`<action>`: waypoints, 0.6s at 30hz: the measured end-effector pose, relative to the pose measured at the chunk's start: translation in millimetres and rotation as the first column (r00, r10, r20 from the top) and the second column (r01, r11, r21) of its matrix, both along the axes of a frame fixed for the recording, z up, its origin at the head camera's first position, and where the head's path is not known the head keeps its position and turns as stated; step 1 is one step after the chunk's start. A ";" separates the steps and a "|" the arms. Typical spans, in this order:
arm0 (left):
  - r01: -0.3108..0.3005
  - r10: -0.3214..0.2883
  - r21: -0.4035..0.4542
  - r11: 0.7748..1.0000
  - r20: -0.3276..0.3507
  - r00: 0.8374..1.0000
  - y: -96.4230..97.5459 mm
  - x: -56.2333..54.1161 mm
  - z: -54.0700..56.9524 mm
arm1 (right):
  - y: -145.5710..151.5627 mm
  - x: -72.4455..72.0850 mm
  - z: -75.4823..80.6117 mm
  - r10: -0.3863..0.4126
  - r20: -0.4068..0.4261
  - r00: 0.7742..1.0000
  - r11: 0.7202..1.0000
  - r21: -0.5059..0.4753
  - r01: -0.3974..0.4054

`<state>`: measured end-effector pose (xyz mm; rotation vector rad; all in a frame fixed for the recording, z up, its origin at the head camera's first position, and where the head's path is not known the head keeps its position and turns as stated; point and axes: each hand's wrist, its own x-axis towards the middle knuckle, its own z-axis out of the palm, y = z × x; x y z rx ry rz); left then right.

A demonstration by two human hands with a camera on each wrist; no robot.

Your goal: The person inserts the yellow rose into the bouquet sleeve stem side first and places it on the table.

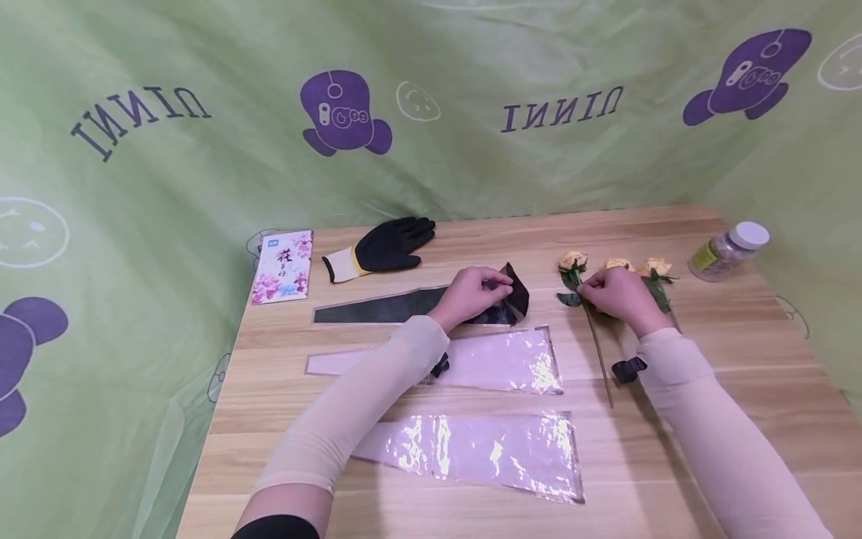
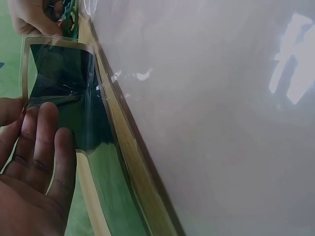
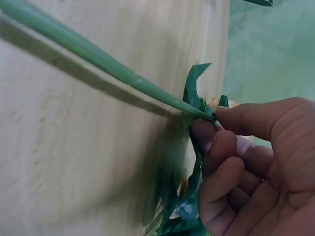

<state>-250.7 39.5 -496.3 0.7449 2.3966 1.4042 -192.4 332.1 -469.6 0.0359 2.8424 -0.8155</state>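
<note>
My left hand pinches the upper edge of the wide end of a dark clear-bordered flower sleeve, lifting that end so its mouth gapes, as the left wrist view shows. In my right hand a rose is pinched by its stem just below the bloom and leaves. The stem slants toward the front of the table, its shadow close beside it. Two more peach roses lie just right of the held one, partly covered by my right hand.
Two pale glossy flower sleeves lie in front of the dark one. At the back are a black-palmed work glove and a floral card packet. A white-lidded jar stands at the right on the wooden table.
</note>
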 end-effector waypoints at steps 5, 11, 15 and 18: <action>-0.003 0.003 0.003 1.000 0.003 1.000 0.6 -0.3 -1.2 | -2.0 -2.7 3.5 -0.018 0.144 0.989 0.993 -0.116 0.035; 0.008 -0.008 0.007 1.000 0.004 1.000 0.5 -1.0 -0.8 | 7.7 3.3 16.6 0.005 0.286 0.958 0.878 -0.460 0.133; 0.009 -0.009 0.011 1.000 0.012 1.000 -0.2 -1.1 1.4 | 16.1 10.7 38.8 -0.027 0.294 0.955 0.650 -0.721 0.240; 0.005 -0.005 0.008 1.000 0.018 1.000 -0.8 -1.0 1.6 | 20.6 16.8 53.7 -0.092 0.227 0.970 0.422 -0.873 0.244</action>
